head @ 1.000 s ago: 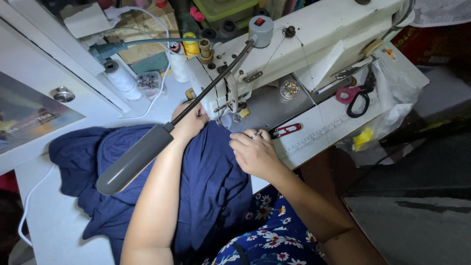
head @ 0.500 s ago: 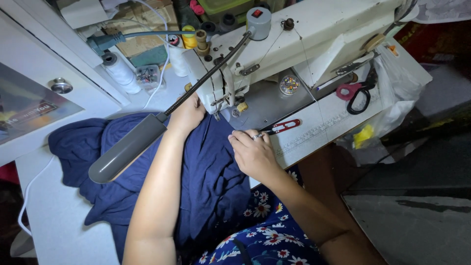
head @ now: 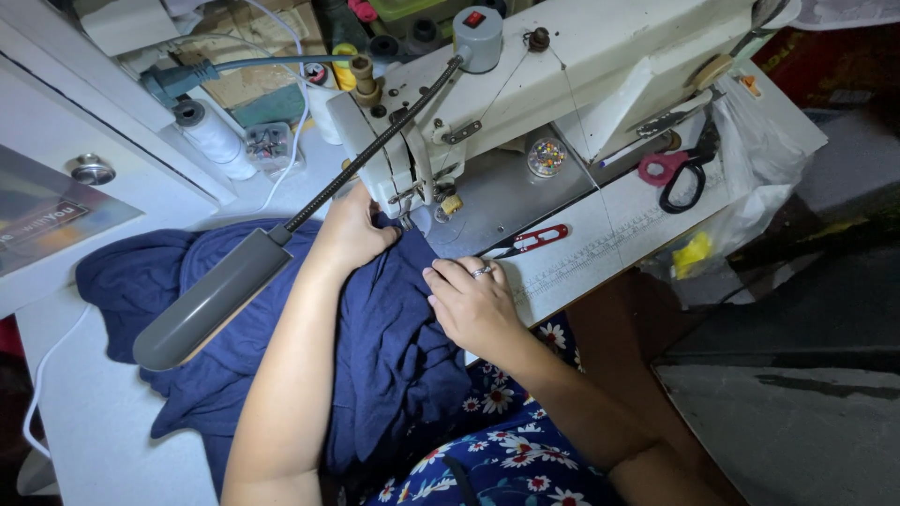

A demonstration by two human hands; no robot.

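A dark blue fabric [head: 384, 328] lies bunched across the white table and my lap. My left hand [head: 352, 230] presses the fabric down just left of the needle of the white sewing machine [head: 562, 66]. My right hand [head: 473, 300], with a ring on one finger, rests flat on the fabric's right edge in front of the needle. The needle area is partly hidden behind my left hand.
A grey gooseneck lamp [head: 211, 300] hangs over the fabric at left. Red thread snips [head: 534, 241] lie on the machine bed, pink-and-black scissors [head: 675, 173] further right. A white thread cone [head: 211, 136] and a small box of bobbins [head: 272, 145] stand behind. A plastic bag [head: 759, 178] hangs at the table's right end.
The view has shifted slightly. Both hands stay on the fabric near the needle, with the right hand a little nearer the front edge.
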